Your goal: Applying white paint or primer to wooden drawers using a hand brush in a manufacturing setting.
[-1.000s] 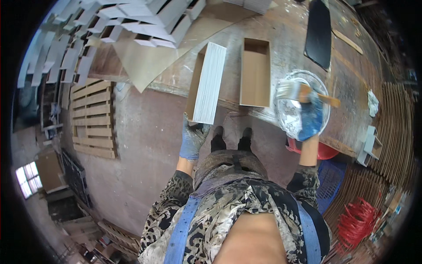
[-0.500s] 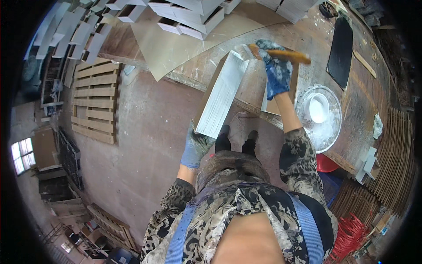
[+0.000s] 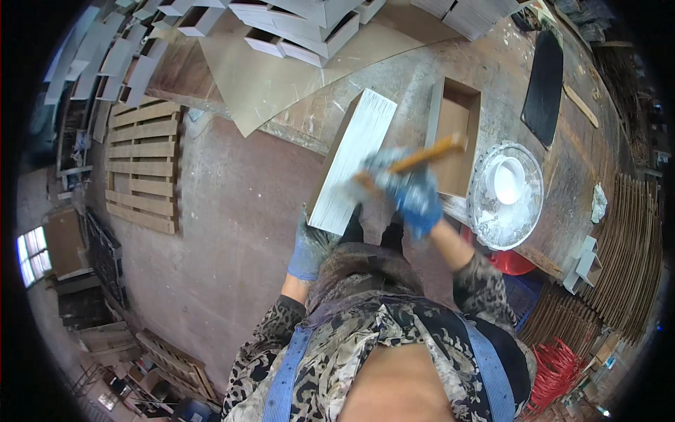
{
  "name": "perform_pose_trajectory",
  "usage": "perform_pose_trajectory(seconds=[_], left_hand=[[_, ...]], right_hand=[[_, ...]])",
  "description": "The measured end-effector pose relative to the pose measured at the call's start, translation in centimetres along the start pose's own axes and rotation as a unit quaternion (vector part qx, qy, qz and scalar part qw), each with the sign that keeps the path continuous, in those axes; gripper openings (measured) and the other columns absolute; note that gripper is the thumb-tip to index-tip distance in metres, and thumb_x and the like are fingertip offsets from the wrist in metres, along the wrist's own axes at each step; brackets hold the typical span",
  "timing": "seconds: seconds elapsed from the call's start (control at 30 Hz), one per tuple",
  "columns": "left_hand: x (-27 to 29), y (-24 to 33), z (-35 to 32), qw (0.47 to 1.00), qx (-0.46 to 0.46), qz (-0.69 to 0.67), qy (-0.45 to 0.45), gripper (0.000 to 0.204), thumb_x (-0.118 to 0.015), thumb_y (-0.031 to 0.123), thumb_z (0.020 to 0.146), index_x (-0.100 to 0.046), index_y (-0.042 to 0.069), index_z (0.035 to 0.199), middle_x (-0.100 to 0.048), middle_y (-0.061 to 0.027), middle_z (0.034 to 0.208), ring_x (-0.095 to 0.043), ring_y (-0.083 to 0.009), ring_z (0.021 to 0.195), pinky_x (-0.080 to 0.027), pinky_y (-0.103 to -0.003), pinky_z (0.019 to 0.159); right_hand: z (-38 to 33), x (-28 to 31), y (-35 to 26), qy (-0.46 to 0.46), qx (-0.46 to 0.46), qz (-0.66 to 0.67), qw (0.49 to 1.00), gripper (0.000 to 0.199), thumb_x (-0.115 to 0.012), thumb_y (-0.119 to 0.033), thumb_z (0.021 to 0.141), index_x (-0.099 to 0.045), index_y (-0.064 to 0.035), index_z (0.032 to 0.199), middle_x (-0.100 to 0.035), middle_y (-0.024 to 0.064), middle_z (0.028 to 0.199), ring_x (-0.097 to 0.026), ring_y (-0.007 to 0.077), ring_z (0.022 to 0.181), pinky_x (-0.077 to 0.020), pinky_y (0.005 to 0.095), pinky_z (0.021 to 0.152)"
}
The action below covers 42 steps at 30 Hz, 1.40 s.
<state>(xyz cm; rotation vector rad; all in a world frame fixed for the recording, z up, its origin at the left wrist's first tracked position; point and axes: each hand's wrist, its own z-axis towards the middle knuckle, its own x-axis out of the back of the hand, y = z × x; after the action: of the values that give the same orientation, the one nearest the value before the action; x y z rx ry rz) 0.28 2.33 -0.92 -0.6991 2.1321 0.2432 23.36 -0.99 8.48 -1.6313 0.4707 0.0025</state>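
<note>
My left hand (image 3: 311, 247), in a blue glove, grips the near end of a long box (image 3: 358, 151) whose upper face is streaked with white paint. The box's far end reaches over the worktable's edge. In my right hand (image 3: 411, 190), also gloved and smeared white, is a paintbrush (image 3: 429, 153) with a wooden handle; motion blurs it. Its bristles are at the white face, toward the near half. To the right lies an unpainted open brown box (image 3: 458, 119). Beyond my right hand stands a clear round tub (image 3: 536, 204) with a white cup (image 3: 506, 179) inside.
White boxes (image 3: 302, 35) are stacked at the table's far side, near a brown sheet (image 3: 246, 91). A black board (image 3: 543, 84) and a wooden stick (image 3: 581, 105) lie at the right. A wooden pallet (image 3: 144, 169) is on the floor at left.
My right hand with the paintbrush has come from the box's far end down toward its near half. The open brown box is now in fuller view.
</note>
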Motion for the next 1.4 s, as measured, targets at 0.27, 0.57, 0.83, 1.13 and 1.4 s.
perform_pose_trajectory(seconds=[0.27, 0.57, 0.83, 1.13, 1.4], left_hand=[[-1.9, 0.2, -0.6, 0.997, -0.021, -0.011, 0.072, 0.058, -0.043, 0.05, 0.086, -0.044, 0.005, 0.124, -0.051, -0.014, 0.121, -0.053, -0.0286, 0.107, -0.046, -0.046, 0.087], [-0.7, 1.1, -0.2, 0.997, -0.024, 0.039, 0.056, 0.057, -0.043, 0.047, 0.087, -0.043, 0.006, 0.125, -0.05, -0.0132, 0.122, -0.053, -0.0284, 0.107, -0.047, -0.045, 0.086], [-0.4, 1.7, 0.0, 0.997, -0.01, 0.05, 0.051, 0.056, -0.041, 0.047, 0.087, -0.043, 0.006, 0.125, -0.05, -0.014, 0.122, -0.053, -0.0294, 0.107, -0.045, -0.045, 0.088], [-0.7, 2.1, -0.2, 0.997, 0.003, 0.037, 0.067, 0.057, -0.043, 0.049, 0.086, -0.044, 0.007, 0.124, -0.05, -0.0122, 0.122, -0.053, -0.0281, 0.107, -0.046, -0.044, 0.086], [-4.0, 0.9, 0.9, 0.992, -0.004, 0.113, 0.053, 0.057, -0.047, 0.05, 0.084, -0.045, 0.008, 0.123, -0.051, -0.0109, 0.121, -0.052, -0.0256, 0.108, -0.046, -0.042, 0.087]], right_hand=[[14.0, 6.9, -5.2, 0.193, 0.146, 0.014, 0.97, 0.028, -0.064, -0.005, 0.074, -0.055, -0.0016, 0.101, -0.061, 0.0098, 0.1, -0.057, 0.0183, 0.093, -0.0445, 0.0314, 0.086], [13.5, 5.8, -4.7, 0.231, 0.178, -0.011, 0.956, 0.026, -0.063, -0.004, 0.074, -0.055, -0.0025, 0.099, -0.061, 0.0086, 0.097, -0.057, 0.0166, 0.092, -0.0446, 0.0291, 0.085], [9.4, 7.8, -2.9, 0.239, 0.027, 0.029, 0.97, 0.03, -0.065, -0.011, 0.074, -0.056, -0.0036, 0.101, -0.059, 0.0079, 0.101, -0.057, 0.0196, 0.092, -0.0493, 0.0333, 0.075], [10.3, 8.3, -2.9, 0.324, 0.056, 0.001, 0.944, 0.026, -0.063, -0.006, 0.076, -0.057, -0.0015, 0.102, -0.061, 0.0063, 0.101, -0.057, 0.0156, 0.091, -0.0467, 0.0293, 0.079], [7.4, 5.2, -0.4, 0.15, 0.327, -0.393, 0.846, 0.018, -0.059, -0.003, 0.079, -0.057, -0.0025, 0.097, -0.059, 0.0088, 0.106, -0.055, 0.0203, 0.1, -0.0403, 0.0313, 0.09]])
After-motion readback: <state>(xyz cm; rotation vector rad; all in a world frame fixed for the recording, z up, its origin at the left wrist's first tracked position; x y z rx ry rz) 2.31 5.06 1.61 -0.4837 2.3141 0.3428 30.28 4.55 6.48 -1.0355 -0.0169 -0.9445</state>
